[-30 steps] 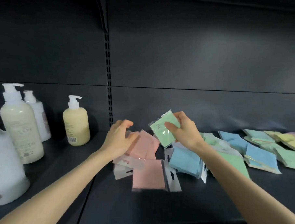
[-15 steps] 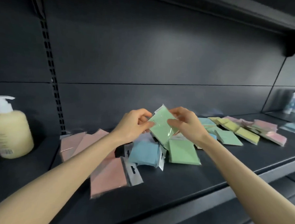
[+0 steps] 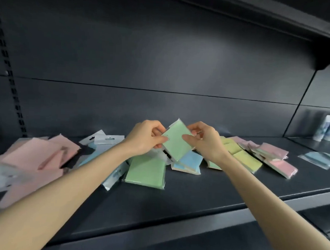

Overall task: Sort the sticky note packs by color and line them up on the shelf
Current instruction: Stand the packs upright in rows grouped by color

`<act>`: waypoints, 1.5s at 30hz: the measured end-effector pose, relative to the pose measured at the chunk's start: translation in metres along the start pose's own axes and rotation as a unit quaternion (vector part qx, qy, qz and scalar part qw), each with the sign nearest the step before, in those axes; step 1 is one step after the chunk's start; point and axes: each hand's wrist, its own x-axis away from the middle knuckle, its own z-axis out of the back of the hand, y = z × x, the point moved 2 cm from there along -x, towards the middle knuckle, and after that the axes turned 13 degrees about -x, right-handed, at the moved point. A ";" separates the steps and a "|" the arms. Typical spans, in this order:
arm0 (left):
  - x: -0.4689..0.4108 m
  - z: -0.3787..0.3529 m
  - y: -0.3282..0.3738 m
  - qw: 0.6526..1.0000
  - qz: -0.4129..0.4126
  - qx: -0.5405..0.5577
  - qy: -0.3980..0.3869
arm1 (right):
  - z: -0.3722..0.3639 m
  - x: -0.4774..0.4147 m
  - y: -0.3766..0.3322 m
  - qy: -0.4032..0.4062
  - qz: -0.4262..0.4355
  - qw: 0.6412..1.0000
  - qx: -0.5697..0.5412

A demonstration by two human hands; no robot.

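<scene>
Green sticky note pack (image 3: pixel 175 144) hangs tilted in the air above the shelf (image 3: pixel 195 201), and we see it pinched from both sides: the left hand (image 3: pixel 144 138) grips its left edge with curled fingers and thumb, and the right hand (image 3: pixel 205 141) holds its right edge the same way. Just below it we find another green pack (image 3: pixel 146 170) lying flat on the shelf, with a blue pack (image 3: pixel 189 161) just beside that, partly under the held one. To the left we make out a blurred heap of pink packs (image 3: pixel 36 157); to the right lie yellow-green packs (image 3: pixel 242 158), then a pink stack (image 3: pixel 276 160), and well apart some pale blue packs (image 3: pixel 321 159). Bottles (image 3: pixel 328 130) stand at the far right, too blurred for us to read
</scene>
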 end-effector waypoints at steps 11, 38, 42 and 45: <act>-0.048 -0.097 0.068 0.995 -0.006 -0.069 -0.076 | 0.102 -0.009 0.074 -0.001 -0.032 0.998 0.059; -0.155 -0.226 0.192 0.963 -0.078 -0.256 -0.040 | 0.295 -0.062 0.199 -0.090 -0.006 0.971 0.223; -0.162 -0.267 0.232 0.955 -0.073 -0.284 -0.049 | 0.341 -0.059 0.230 -0.111 -0.019 0.967 0.230; -0.173 -0.287 0.257 0.949 -0.079 -0.300 -0.051 | 0.369 -0.063 0.247 -0.110 -0.023 0.967 0.231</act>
